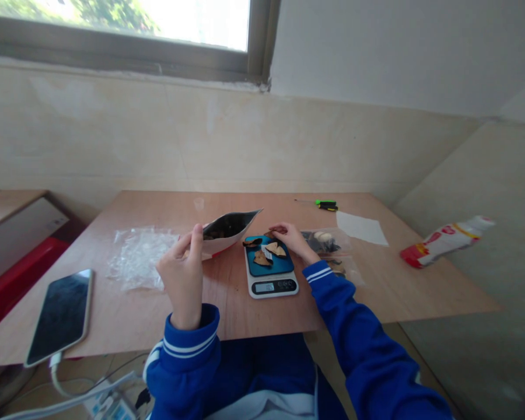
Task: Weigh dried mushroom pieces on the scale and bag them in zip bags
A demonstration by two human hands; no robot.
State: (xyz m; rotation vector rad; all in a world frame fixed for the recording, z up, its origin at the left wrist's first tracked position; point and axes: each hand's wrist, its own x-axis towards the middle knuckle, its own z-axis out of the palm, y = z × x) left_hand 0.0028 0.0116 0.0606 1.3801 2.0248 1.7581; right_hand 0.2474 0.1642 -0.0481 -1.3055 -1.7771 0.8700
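Note:
My left hand (181, 283) grips the near edge of an open foil-lined pouch (227, 244), thumb up, the pouch tilted with its mouth facing up and dark bits inside. To its right stands a small kitchen scale (254, 280) with a blue top and a lit display too small to read surely. Several dried brown-and-cream slices (262, 258) lie on the scale's platform. At the platform's far right edge, my right hand (294, 240) has its fingers pinched on a dried brown slice (269, 234), mostly hidden by them.
Clear plastic bags (140, 259) and a phone (63, 315) on a cable lie at left. A tiny clear cup (198, 203) stands behind. Zip bags of dried pieces (326, 241), screwdrivers (326, 203), white paper (362, 227) and a red-white bottle (446, 240) are at right.

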